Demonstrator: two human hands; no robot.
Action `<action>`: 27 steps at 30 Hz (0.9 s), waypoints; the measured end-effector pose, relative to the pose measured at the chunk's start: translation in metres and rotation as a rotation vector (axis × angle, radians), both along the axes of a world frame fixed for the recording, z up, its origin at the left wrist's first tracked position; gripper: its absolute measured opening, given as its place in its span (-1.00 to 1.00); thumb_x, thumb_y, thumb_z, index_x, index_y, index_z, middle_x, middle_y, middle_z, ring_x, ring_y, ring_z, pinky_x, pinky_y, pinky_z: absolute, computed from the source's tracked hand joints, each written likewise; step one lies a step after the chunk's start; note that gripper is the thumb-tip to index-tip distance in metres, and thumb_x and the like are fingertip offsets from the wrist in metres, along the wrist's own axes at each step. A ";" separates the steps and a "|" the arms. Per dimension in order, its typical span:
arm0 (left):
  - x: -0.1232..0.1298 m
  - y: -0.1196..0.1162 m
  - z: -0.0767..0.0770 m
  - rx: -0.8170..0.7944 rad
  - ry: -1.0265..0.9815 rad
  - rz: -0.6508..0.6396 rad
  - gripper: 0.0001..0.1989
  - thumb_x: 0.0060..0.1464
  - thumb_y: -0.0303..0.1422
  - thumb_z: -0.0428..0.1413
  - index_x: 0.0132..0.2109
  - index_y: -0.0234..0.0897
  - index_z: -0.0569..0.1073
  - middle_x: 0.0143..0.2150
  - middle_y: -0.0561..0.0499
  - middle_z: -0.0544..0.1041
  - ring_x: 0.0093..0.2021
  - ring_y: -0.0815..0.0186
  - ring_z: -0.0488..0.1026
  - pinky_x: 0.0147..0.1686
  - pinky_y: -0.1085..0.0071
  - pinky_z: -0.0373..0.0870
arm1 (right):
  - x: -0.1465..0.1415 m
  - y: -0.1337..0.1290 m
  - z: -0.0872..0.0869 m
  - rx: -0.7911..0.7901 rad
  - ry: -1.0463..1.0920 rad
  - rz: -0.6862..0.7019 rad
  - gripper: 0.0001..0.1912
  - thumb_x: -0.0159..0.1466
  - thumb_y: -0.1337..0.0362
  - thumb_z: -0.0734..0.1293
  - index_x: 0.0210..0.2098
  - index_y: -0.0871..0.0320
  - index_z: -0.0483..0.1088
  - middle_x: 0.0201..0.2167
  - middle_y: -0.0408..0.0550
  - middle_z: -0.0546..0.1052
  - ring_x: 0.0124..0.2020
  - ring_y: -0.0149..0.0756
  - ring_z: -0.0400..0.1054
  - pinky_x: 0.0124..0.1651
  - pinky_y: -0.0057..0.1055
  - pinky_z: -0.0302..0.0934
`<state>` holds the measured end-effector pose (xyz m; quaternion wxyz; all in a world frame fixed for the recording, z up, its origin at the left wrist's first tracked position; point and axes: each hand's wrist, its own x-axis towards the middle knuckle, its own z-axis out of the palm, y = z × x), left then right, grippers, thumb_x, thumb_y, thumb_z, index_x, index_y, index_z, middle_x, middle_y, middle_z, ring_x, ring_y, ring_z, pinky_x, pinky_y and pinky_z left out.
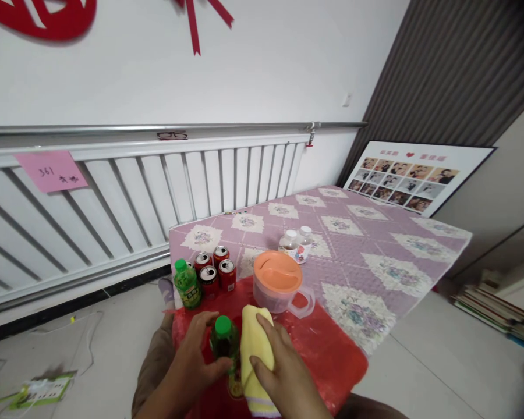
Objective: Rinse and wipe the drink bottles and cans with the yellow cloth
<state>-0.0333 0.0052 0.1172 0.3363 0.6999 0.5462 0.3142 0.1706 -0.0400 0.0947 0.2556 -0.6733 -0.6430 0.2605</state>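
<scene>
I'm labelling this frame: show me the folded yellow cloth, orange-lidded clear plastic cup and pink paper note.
Folded yellow cloth (254,335): head view, on its upper part.
Orange-lidded clear plastic cup (278,278): head view, on the lid.
Pink paper note (51,171): head view, middle of its written face.

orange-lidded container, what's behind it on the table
Two white-capped bottles stand on the tablecloth behind the orange-lidded container. It covers the lower part of the bottle at picture left; anything else close behind it is hidden.

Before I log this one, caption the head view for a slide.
Right hand gripping a yellow cloth, left hand curved by the nearer green-capped bottle, over a red covering.
</scene>
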 end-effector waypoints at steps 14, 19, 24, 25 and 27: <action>-0.009 0.013 0.002 -0.004 0.016 -0.185 -0.43 -0.21 -0.53 0.13 0.05 -0.20 0.39 0.09 -0.08 0.48 0.03 0.11 0.45 0.12 0.18 0.32 | -0.011 -0.004 -0.024 -0.145 0.009 0.091 -0.26 0.13 0.38 0.24 0.31 0.21 0.08 0.30 0.14 0.19 0.31 -0.15 0.08 0.29 -0.25 0.03; -0.010 0.013 -0.004 -0.030 -0.015 -0.196 -0.32 -0.19 -0.52 0.14 0.16 -0.18 0.31 0.16 -0.10 0.44 0.10 0.08 0.42 0.16 0.16 0.29 | -0.001 -0.007 -0.028 -0.107 -0.003 0.036 -0.29 0.15 0.35 0.24 0.30 0.15 0.09 0.30 0.10 0.20 0.30 -0.16 0.10 0.28 -0.24 0.04; 0.003 0.001 0.006 -0.044 0.016 0.019 -0.43 -0.22 -0.47 0.19 0.04 -0.23 0.36 0.01 -0.10 0.49 -0.01 0.09 0.47 0.03 0.16 0.40 | 0.000 -0.002 -0.008 -0.032 0.010 -0.005 -0.31 0.21 0.27 0.22 0.32 0.12 0.04 0.32 0.08 0.15 0.34 -0.14 0.01 0.30 -0.17 0.00; 0.006 -0.001 0.009 -0.037 0.024 0.038 -0.48 -0.22 -0.47 0.18 0.00 -0.24 0.37 -0.03 -0.09 0.50 -0.02 0.10 0.47 0.01 0.17 0.41 | -0.002 -0.001 -0.003 -0.011 0.018 0.000 -0.31 0.21 0.26 0.22 0.32 0.09 0.03 0.32 0.06 0.15 0.34 -0.15 0.01 0.30 -0.16 0.00; 0.010 -0.004 0.013 -0.023 0.034 0.041 -0.54 -0.20 -0.48 0.17 -0.05 -0.26 0.39 -0.10 -0.07 0.51 -0.06 0.12 0.47 -0.03 0.19 0.43 | -0.008 0.000 0.004 0.016 0.035 0.016 -0.30 0.21 0.27 0.22 0.33 0.03 0.01 0.32 0.02 0.15 0.34 -0.16 0.01 0.31 -0.15 -0.01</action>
